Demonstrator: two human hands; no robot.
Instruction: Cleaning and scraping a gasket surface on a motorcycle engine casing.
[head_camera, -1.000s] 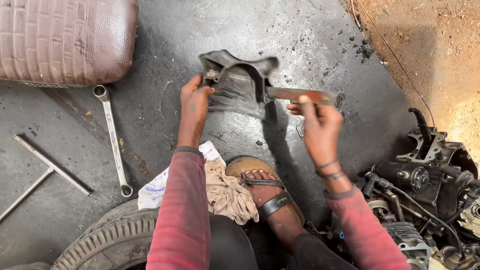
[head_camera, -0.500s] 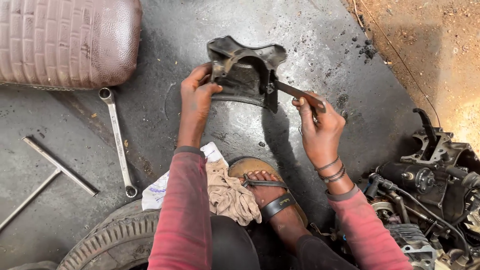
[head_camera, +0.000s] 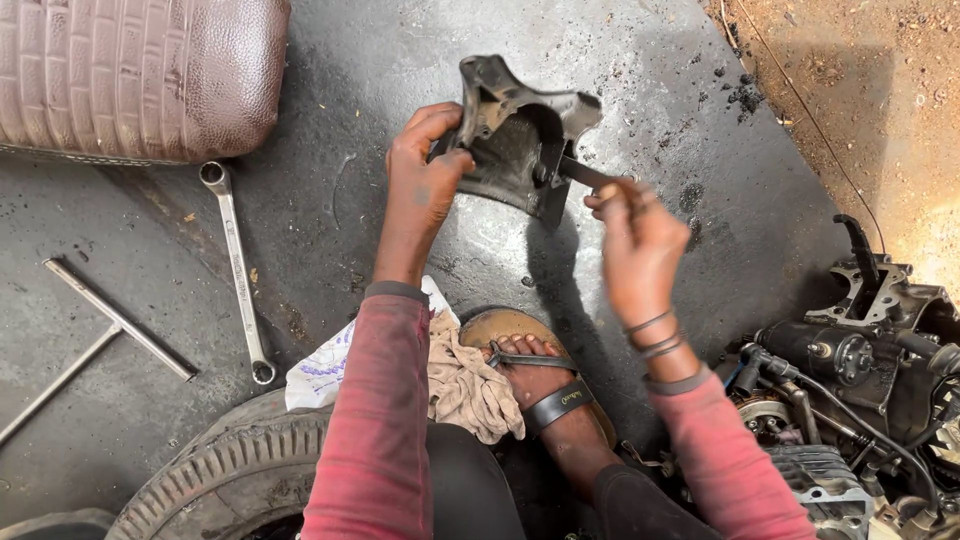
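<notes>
Now my sandalled foot (head_camera: 545, 385) nearest, rag (head_camera: 470, 385) beside it, right hand (head_camera: 635, 250) closed on a blade (head_camera: 585, 175), drawn closer than before, left hand (head_camera: 425, 180) gripping the cover (head_camera: 515, 140), raised and tilted more upright over the floor (head_camera: 330, 200).

We see hard daylight from the upper right, bleaching the dirt ground (head_camera: 880, 90) there almost to glare while the oily floor (head_camera: 330, 220) stays dull and dark. A sharp shadow falls below the metal cover (head_camera: 515, 150). Our right hand (head_camera: 635, 250) is motion-blurred; the rest stays crisp.
</notes>
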